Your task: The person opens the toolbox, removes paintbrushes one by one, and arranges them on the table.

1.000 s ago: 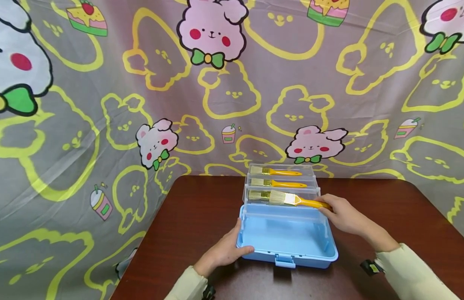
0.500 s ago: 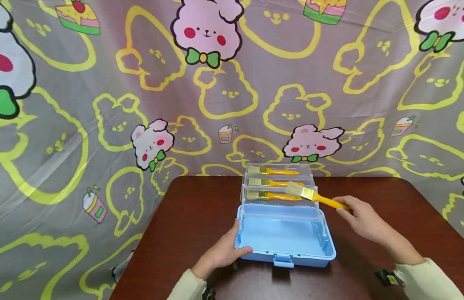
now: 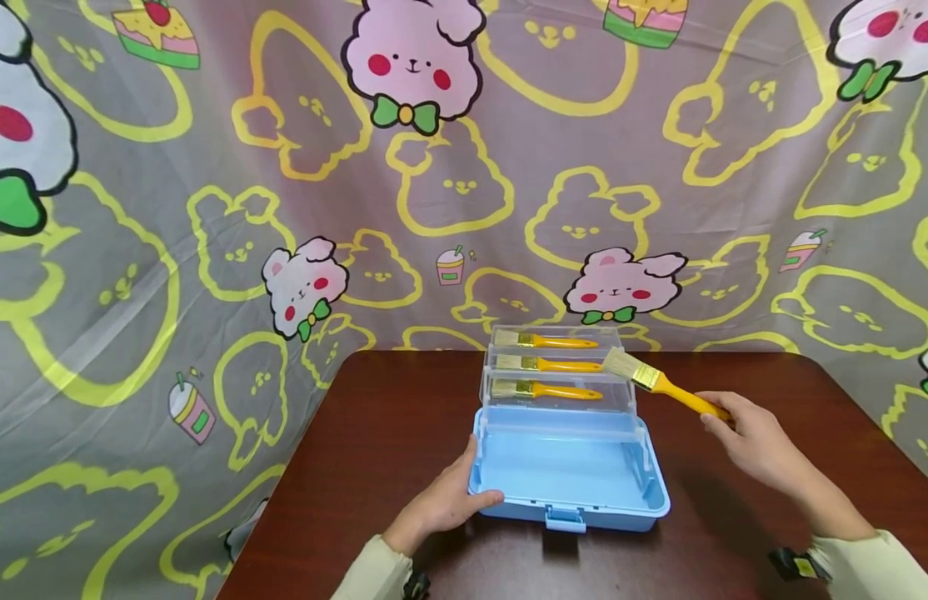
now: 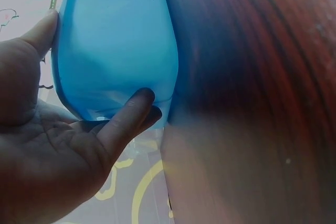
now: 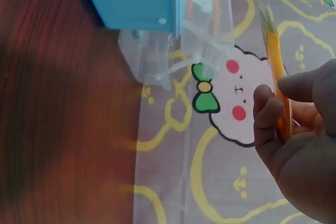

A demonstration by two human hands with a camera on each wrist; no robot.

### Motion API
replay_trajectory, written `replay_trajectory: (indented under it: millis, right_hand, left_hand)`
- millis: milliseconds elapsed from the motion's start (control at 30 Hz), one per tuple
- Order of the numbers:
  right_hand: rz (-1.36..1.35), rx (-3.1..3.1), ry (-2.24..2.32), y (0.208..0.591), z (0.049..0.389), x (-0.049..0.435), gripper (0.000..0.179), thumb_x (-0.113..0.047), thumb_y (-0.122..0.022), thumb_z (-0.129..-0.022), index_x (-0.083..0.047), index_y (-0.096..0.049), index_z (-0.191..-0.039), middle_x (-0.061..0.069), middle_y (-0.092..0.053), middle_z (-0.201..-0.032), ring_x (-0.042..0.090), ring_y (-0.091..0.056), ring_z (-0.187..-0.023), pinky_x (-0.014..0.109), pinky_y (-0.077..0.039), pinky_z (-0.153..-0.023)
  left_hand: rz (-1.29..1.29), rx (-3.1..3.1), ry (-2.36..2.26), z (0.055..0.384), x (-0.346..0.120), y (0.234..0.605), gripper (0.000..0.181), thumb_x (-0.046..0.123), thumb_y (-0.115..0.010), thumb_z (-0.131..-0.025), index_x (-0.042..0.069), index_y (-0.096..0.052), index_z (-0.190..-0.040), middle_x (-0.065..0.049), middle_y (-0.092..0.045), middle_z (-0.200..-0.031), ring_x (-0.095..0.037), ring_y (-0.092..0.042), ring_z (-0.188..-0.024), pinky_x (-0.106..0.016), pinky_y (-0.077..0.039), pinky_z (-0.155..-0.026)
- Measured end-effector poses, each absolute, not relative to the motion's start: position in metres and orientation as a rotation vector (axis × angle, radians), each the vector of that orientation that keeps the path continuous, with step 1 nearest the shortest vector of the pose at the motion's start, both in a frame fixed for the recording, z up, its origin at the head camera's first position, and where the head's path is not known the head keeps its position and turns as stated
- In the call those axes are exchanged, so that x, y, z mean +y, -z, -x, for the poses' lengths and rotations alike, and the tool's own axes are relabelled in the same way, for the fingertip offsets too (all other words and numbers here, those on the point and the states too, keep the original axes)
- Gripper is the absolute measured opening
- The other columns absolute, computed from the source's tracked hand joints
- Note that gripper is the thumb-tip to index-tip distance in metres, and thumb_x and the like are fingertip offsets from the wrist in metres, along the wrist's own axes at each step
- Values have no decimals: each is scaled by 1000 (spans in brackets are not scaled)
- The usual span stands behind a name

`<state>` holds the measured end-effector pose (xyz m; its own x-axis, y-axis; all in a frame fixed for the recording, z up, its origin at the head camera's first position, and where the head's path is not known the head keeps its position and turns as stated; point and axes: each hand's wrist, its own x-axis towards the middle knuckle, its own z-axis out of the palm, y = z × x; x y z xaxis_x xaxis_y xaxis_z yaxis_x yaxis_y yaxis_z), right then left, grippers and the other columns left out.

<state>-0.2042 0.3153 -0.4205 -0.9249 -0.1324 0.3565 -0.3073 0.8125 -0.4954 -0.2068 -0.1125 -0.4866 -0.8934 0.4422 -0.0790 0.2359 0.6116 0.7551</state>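
– Which step is in hand at the table point(image 3: 389, 450)?
– Handling, apparently: the blue box point(image 3: 554, 471) is steadied by the left hand point(image 3: 445, 502), fingers spread against its near left corner; clear trays point(image 3: 617, 400) at the far side are occupied by three brushes point(image 3: 569, 366)
– And next?
– Care over tray clearance seems called for: a fourth brush point(image 3: 670, 390), yellow-handled and pale-bristled, is held in the air near the trays' right edge, its handle clamped between thumb and fingers of the right hand point(image 3: 756, 437)
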Motion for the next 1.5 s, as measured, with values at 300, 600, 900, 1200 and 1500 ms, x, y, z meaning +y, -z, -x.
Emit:
replay_trajectory:
  millis: [300, 600, 900, 1200, 1500]
  right_hand:
    - [-232, -2670, -796, 431, 208, 333, 32, -3, -59, -92, 10, -50, -120, 14, -62, -88, 24, -57, -72, 26, -43, -51]
    - [-81, -2730, -808, 445, 211, 346, 31, -8, -54, -95, 12, -50, -118, 11, -63, -82, 19, -54, -67, 29, -41, -51]
    - [-64, -2783, -814, 465, 213, 353, 30, -9, -51, -96, 13, -50, -116, 6, -60, -75, 16, -48, -59, 29, -37, -49]
    - [-125, -2815, -797, 480, 218, 356, 28, -4, -55, -92, 13, -52, -114, 6, -60, -77, 16, -51, -62, 27, -38, -51]
    - [-164, -2843, -811, 488, 221, 354, 29, 0, -58, -90, 11, -53, -115, 9, -61, -81, 16, -54, -64, 25, -40, -49]
  left_hand:
    - [-550, 2606, -1124, 208, -112, 484, 99, 41, -65, -88, -1, -1, -150, -19, -11, -155, -29, -23, -138, -49, -25, -107]
    - [-532, 2594, -1118, 208, -110, 484, 99, 42, -65, -88, 0, -1, -150, -19, -12, -155, -28, -23, -138, -49, -26, -106]
    - [-507, 2599, -1089, 205, -110, 485, 99, 44, -65, -88, 0, -2, -151, -18, -12, -155, -28, -22, -138, -50, -25, -107]
    - [-521, 2592, -1105, 204, -111, 485, 99, 42, -65, -88, -1, -1, -150, -20, -12, -155, -29, -22, -138, -50, -25, -107]
    - [-527, 2591, -1116, 203, -111, 484, 99, 41, -66, -88, -1, -1, -150, -19, -10, -155, -29, -22, -138, -50, -24, -107]
